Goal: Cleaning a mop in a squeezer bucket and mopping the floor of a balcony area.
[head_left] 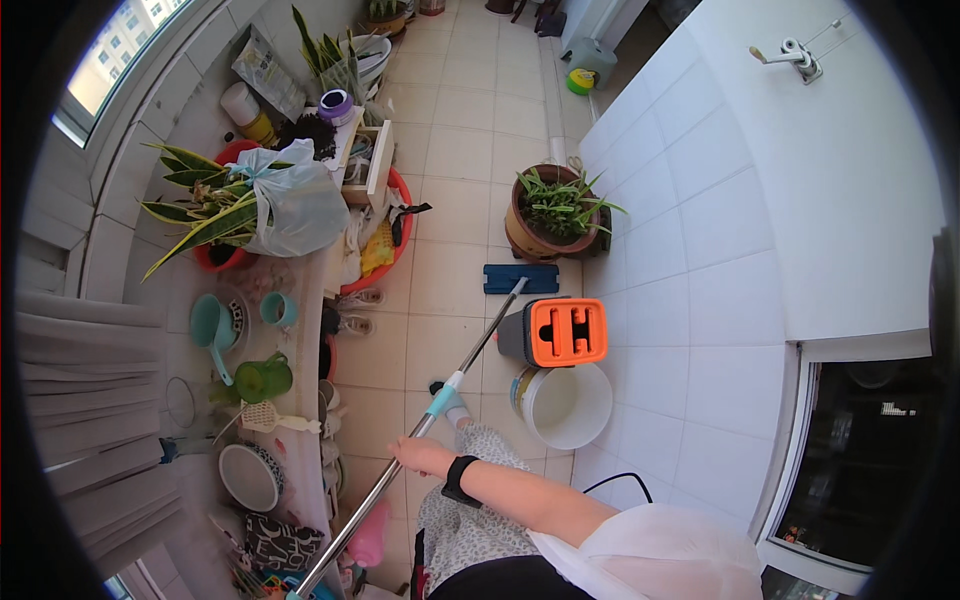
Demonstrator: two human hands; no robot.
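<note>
My right hand [422,456] is wrapped round the metal pole of a flat mop [371,500], just below its light-blue collar. The pole slants from the lower left up to the blue mop head [521,279], which lies flat on the tiled floor. A dark watch band [461,481] circles my right wrist. My left hand does not show. Right of the pole stands a grey mop bucket with an orange slotted top [568,332]. Touching or close below it is a white round bucket [570,405].
A potted green plant [548,212] stands just beyond the mop head by the tiled wall [690,260]. Along the left runs a cluttered ledge with a bagged snake plant [290,205], a green pitcher [264,379] and a turquoise ladle [209,322]. A red basin [404,235] and shoes sit below.
</note>
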